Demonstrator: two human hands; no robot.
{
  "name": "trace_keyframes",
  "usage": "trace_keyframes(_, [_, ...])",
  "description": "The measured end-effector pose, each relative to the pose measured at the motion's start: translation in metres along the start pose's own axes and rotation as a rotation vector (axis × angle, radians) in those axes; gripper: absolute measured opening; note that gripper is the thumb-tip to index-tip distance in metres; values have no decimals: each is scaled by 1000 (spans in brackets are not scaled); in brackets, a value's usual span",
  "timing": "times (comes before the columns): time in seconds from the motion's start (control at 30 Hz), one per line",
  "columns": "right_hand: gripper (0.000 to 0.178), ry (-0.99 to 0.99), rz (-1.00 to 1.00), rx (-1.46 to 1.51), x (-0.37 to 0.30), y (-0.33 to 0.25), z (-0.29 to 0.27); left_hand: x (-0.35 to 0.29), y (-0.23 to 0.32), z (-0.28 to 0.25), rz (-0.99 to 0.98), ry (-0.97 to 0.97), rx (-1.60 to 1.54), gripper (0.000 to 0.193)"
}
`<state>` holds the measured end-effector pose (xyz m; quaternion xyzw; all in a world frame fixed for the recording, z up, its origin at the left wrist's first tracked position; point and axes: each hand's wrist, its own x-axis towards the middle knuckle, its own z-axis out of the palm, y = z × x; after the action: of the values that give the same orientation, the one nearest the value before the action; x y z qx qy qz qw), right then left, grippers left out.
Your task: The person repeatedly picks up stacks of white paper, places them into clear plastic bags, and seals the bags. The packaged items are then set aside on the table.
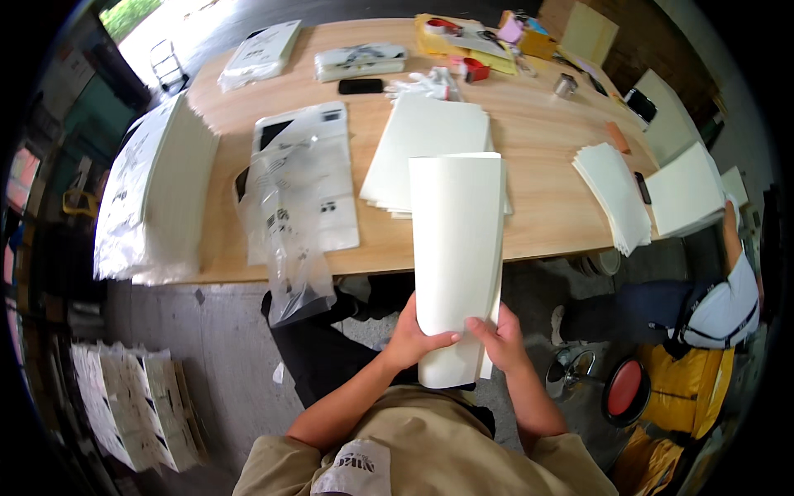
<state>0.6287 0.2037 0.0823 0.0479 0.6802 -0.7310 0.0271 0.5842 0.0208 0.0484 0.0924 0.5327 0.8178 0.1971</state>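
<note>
A sheaf of white card sheets (456, 240) stands in front of me, slightly bowed, with its far end over the table edge. My left hand (413, 337) grips its lower left side, thumb across the front. My right hand (501, 339) is closed on the lower right side, its thumb also pressed on the front sheet; the fingers behind are hidden. Just beyond lies a loose pile of similar white sheets (434, 132). To the left, a clear plastic bag (285, 223) hangs over the table edge, partly covering a flat white printed package (337, 182).
A tall wrapped stack (157, 198) stands on the wooden table's (546, 190) left end. White gloves (430, 84), a black phone (361, 86) and a red tape dispenser (474, 70) lie farther back. At right, a co-worker (724, 302) reaches to sheets (685, 190) beside a fanned pile (612, 194).
</note>
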Motion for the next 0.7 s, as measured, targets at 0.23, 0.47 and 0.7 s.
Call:
trace_keyframes(0.23, [43,-107,-6,-174,-5,-9,14,-19,-8,2,39,190,-4,78])
trace_keyframes(0.47, [37,-8,-30,-316,1,-16,6,-40,33,-22,74,123,519,73])
trace_keyframes(0.7, [26,-163,-409,-950,-52,-22,-64,-107,82,-133,680,983,1417,74])
